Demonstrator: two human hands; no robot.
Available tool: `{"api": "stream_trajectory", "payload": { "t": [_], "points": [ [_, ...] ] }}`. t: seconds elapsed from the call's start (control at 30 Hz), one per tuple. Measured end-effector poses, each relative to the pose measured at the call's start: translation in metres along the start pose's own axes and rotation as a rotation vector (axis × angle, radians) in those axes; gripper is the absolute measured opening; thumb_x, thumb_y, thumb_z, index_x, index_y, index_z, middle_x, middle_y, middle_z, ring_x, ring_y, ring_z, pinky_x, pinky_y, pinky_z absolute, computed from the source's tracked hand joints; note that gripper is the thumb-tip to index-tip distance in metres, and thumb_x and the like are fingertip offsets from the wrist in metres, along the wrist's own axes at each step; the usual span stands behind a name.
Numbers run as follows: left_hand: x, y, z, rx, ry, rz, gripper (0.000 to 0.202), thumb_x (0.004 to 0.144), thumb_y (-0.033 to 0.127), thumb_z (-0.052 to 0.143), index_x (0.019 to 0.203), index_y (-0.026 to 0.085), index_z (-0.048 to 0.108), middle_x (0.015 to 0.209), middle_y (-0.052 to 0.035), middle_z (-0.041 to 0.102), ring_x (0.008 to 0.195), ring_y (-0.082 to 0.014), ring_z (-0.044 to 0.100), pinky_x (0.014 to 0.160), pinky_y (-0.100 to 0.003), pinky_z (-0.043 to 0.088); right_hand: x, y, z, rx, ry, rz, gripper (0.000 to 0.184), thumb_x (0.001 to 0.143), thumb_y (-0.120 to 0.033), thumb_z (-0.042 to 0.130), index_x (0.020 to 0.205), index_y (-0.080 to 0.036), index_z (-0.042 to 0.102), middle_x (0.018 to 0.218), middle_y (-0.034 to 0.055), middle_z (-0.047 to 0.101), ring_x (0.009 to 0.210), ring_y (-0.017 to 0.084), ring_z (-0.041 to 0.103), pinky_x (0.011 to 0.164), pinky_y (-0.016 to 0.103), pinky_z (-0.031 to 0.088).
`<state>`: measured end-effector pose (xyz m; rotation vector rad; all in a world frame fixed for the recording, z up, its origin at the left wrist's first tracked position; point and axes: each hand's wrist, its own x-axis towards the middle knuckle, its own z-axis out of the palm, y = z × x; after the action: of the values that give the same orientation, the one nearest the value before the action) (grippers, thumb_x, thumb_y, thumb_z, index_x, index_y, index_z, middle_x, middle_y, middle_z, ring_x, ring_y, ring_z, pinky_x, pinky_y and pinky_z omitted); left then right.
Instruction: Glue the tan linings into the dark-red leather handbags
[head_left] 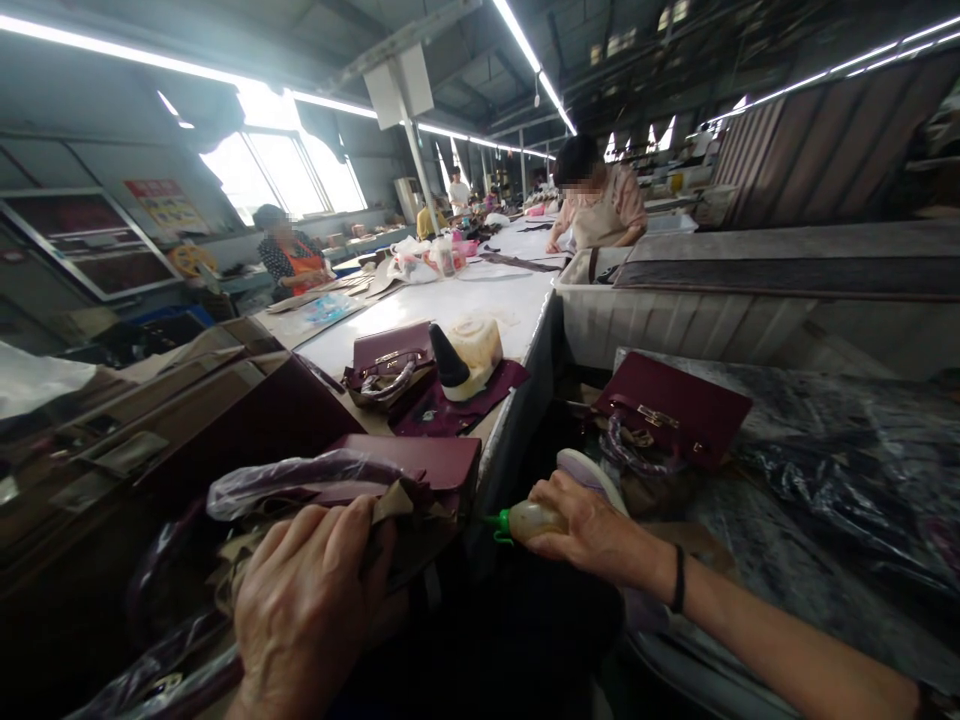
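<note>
My left hand is closed on the near edge of a burgundy handbag, where brown wrapping paper sticks out. The bag's handle is wrapped in clear plastic and lies above my knuckles. In my right hand is a squeeze bottle of yellowish liquid. Its green nozzle points left toward the bag, apart from it. The fingers of my left hand are partly hidden behind the bag's edge.
A second burgundy bag and a yellowed container with a black cone stand on the white table. Another bag lies at right, before a large bin. Co-workers work farther back.
</note>
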<state>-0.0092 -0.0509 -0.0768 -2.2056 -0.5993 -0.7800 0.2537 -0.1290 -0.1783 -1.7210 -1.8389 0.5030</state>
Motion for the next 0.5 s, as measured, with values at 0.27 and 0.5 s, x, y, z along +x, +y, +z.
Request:
{"api": "stream_trajectory", "payload": {
  "t": [0.27,0.5],
  "points": [
    [-0.0005,0.0014,-0.0025,0.0,-0.015,0.002,0.007,0.085,0.019,0.056,0.087,0.012,0.057,0.064,-0.0026,0.056,0.058,-0.0167,0.051,0.06,-0.031,0.038,0.0013,-0.0035,-0.0003,0.051,-0.013,0.049,0.022,0.074,-0.024,0.067,0.092,-0.021,0.055,0.086,0.0012,0.05,0.077,0.018,0.054,0.073,0.032,0.045],
    [-0.0084,-0.0007,-0.0034,-0.026,-0.057,-0.039,0.014,0.089,0.024,0.053,0.089,0.012,0.058,0.068,-0.0044,0.06,0.062,-0.0173,0.054,0.062,-0.031,0.039,0.0064,-0.0021,-0.0095,0.094,-0.011,0.083,0.022,0.073,-0.027,0.07,0.089,-0.021,0.056,0.086,-0.0001,0.053,0.08,0.017,0.055,0.073,0.029,0.046]
  ]
}}
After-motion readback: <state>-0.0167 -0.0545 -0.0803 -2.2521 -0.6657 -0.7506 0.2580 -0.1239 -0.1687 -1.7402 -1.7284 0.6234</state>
